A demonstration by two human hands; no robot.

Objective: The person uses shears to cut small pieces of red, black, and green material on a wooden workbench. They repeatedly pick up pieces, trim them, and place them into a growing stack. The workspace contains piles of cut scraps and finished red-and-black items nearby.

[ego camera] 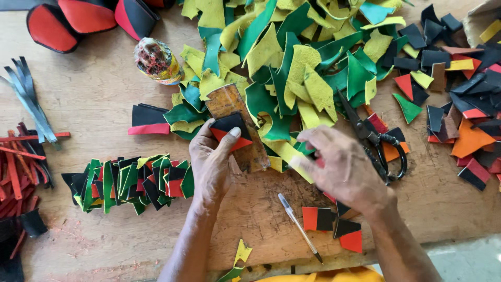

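A worn wooden counter [99, 94] fills nearly the whole view, its pale brown top scratched, stained and dusted with reddish marks near the front edge. Even, soft light falls across it with only faint shadows. At the lower right, beyond the counter's edge, shows a strip of pale grey floor [464, 258]

- A big heap of green and yellow scraps [292, 62] lies at the top of the wooden table [94, 99].
- Black scissors [373, 138] rest just beside that heap.
- A pen [298, 226] lies near the bottom edge.
- A row of stacked green, black and red pieces [130, 183] sits on the left.
- Thin red strips [18, 172] and grey strips [28, 99] lie at the far left — well apart from the heap.
- A messy, paint-covered bottle [156, 60] lies near the top.
- Dark, red and orange scraps [459, 104] fill the right side.
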